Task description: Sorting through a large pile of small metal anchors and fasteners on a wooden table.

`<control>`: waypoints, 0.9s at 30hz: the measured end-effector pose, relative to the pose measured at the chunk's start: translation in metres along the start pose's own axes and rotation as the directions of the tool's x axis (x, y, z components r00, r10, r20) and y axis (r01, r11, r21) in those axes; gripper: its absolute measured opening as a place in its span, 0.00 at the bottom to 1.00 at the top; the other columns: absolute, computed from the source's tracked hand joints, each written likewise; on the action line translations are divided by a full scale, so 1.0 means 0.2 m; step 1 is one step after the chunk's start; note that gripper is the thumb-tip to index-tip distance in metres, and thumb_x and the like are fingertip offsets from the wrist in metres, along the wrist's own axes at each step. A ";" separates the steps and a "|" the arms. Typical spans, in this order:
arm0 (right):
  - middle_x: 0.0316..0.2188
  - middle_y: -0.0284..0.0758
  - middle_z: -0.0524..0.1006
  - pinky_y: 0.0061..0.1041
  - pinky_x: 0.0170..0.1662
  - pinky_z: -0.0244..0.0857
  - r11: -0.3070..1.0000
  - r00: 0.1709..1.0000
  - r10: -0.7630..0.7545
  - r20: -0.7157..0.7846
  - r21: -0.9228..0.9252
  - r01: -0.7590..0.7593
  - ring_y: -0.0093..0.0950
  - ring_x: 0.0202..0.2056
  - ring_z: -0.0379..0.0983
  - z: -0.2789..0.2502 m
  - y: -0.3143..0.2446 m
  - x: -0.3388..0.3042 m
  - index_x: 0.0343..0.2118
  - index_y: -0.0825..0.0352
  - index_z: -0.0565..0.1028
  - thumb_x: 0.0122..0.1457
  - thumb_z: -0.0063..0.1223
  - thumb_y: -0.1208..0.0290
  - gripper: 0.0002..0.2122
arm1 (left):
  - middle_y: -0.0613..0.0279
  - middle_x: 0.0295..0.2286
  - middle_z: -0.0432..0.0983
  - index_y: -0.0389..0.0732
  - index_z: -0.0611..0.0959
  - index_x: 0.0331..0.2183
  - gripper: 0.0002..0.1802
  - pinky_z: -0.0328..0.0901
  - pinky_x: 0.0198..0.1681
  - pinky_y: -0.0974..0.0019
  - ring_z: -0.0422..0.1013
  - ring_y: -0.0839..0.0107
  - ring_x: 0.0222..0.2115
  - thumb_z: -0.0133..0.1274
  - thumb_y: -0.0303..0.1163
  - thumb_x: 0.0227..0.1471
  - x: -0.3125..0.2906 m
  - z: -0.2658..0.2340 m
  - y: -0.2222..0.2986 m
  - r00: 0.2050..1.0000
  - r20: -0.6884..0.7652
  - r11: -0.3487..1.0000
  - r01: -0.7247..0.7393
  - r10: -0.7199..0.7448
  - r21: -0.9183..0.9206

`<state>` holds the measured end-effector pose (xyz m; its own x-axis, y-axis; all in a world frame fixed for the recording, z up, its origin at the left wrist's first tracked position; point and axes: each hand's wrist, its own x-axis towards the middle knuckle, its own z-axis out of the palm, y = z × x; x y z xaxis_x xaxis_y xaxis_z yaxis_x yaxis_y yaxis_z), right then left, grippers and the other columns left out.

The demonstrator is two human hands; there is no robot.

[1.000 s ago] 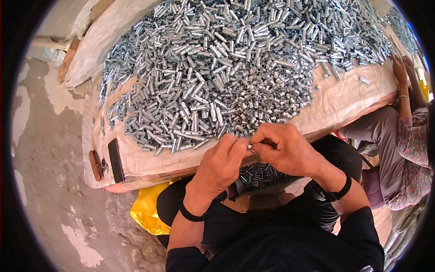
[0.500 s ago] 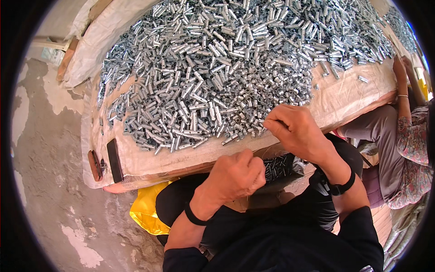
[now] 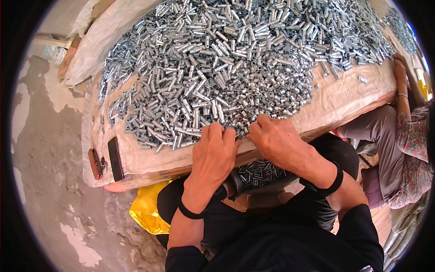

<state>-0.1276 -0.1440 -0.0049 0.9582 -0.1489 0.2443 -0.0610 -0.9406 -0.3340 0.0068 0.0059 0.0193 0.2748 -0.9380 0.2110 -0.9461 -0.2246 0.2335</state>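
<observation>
A wide heap of silvery metal sleeves [image 3: 181,86] covers the table. Short metal rings [image 3: 272,88] lie massed at its near middle part. At the heap's near edge my left hand [image 3: 213,152] has its fingers curled down, by the longer sleeves. Close to its right, my right hand [image 3: 278,143] bends its fingers beside the short rings, thumb toward the left hand. Both hands are closed, and what lies under the fingertips is hidden. Below them, under the table edge, a dark container [image 3: 267,188] holds many small metal pins [image 3: 258,172].
A dark flat phone-like object [image 3: 115,158] and a brown object [image 3: 95,164] lie on the cloth-covered table [image 3: 145,161] at left. A yellow bag [image 3: 149,208] hangs below. At right, another person's arm [image 3: 402,88] reaches to the table beside their grey-clad leg [image 3: 376,127].
My left hand has moved up to the near edge of the heap. My right hand has come down and left toward it. More of the container with pins now shows below.
</observation>
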 end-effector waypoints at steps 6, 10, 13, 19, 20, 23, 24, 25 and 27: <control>0.29 0.43 0.75 0.32 0.27 0.73 0.998 0.999 0.016 0.051 -0.054 -0.013 0.36 0.28 0.79 0.00 -0.08 0.02 0.34 0.72 0.73 0.45 0.61 0.79 0.12 | 0.56 0.31 0.68 0.40 0.76 0.32 0.11 0.68 0.31 0.53 0.71 0.55 0.35 0.63 0.27 0.49 0.00 0.04 -0.01 1.000 0.009 0.999 -0.023 0.023 0.042; 0.29 0.43 0.74 0.33 0.29 0.73 0.999 0.998 -0.001 0.056 -0.044 0.003 0.37 0.30 0.79 -0.03 -0.08 0.03 0.33 0.72 0.71 0.45 0.59 0.81 0.11 | 0.53 0.31 0.71 0.38 0.78 0.37 0.10 0.68 0.32 0.54 0.72 0.53 0.31 0.61 0.24 0.51 -0.01 0.04 -0.02 0.999 -0.053 0.995 -0.017 0.011 -0.101; 0.29 0.43 0.74 0.35 0.30 0.72 0.999 1.000 -0.010 0.005 0.048 0.010 0.40 0.31 0.79 -0.03 -0.07 0.02 0.33 0.71 0.71 0.47 0.57 0.81 0.10 | 0.51 0.32 0.74 0.36 0.79 0.42 0.13 0.68 0.32 0.56 0.73 0.51 0.29 0.59 0.22 0.53 -0.01 0.01 -0.02 0.993 -0.117 0.971 0.002 -0.030 -0.239; 0.31 0.44 0.71 0.41 0.31 0.67 0.932 0.999 0.031 -0.021 0.363 -0.022 0.45 0.30 0.73 -0.05 -0.02 -0.03 0.35 0.69 0.72 0.55 0.54 0.80 0.05 | 0.53 0.29 0.74 0.35 0.79 0.49 0.17 0.66 0.30 0.63 0.72 0.61 0.26 0.58 0.22 0.57 0.00 -0.03 -0.03 0.985 -0.160 0.914 -0.011 -0.060 -0.406; 0.30 0.44 0.72 0.41 0.31 0.67 0.891 0.998 0.025 -0.062 0.455 0.006 0.45 0.30 0.73 -0.05 -0.02 -0.03 0.35 0.69 0.73 0.56 0.55 0.80 0.05 | 0.56 0.28 0.75 0.34 0.79 0.49 0.16 0.66 0.29 0.65 0.72 0.66 0.25 0.58 0.23 0.59 0.01 -0.02 -0.04 0.980 -0.188 0.896 -0.032 -0.058 -0.443; 0.27 0.40 0.75 0.34 0.29 0.67 0.792 0.979 0.125 -0.160 0.610 -0.002 0.36 0.28 0.76 -0.06 -0.01 -0.02 0.38 0.69 0.74 0.58 0.58 0.79 0.06 | 0.61 0.27 0.75 0.33 0.78 0.47 0.13 0.65 0.25 0.71 0.72 0.76 0.23 0.57 0.28 0.63 -0.01 -0.02 -0.02 0.946 -0.033 0.686 0.208 -0.322 -0.697; 0.27 0.40 0.75 0.34 0.29 0.67 0.788 0.981 0.124 -0.152 0.615 -0.005 0.36 0.28 0.76 -0.08 -0.03 -0.01 0.38 0.69 0.74 0.58 0.58 0.79 0.06 | 0.61 0.27 0.75 0.33 0.78 0.47 0.13 0.65 0.25 0.71 0.72 0.76 0.23 0.57 0.28 0.63 -0.01 -0.02 -0.02 0.944 -0.028 0.683 0.217 -0.329 -0.698; 0.26 0.40 0.75 0.32 0.29 0.68 0.674 0.972 0.231 -0.036 0.726 -0.133 0.33 0.27 0.76 -0.13 -0.05 0.00 0.37 0.70 0.74 0.58 0.58 0.78 0.06 | 0.62 0.28 0.76 0.32 0.77 0.46 0.13 0.66 0.24 0.73 0.72 0.77 0.22 0.56 0.30 0.64 0.00 -0.03 -0.01 0.920 0.016 0.522 0.236 -0.391 -0.820; 0.25 0.40 0.76 0.30 0.29 0.68 0.533 0.943 0.318 0.097 0.805 -0.262 0.29 0.26 0.76 -0.17 -0.07 0.01 0.36 0.71 0.73 0.59 0.59 0.78 0.06 | 0.60 0.29 0.77 0.32 0.75 0.42 0.13 0.69 0.24 0.73 0.75 0.74 0.22 0.57 0.32 0.64 0.01 -0.02 0.00 0.897 0.068 0.305 0.218 -0.436 -0.927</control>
<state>-0.1344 -0.1413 0.0322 0.9116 -0.4096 0.0356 -0.0591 -0.2163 -0.9745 0.0091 0.0051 0.0243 0.6474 -0.7618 0.0235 -0.0698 -0.0286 0.9971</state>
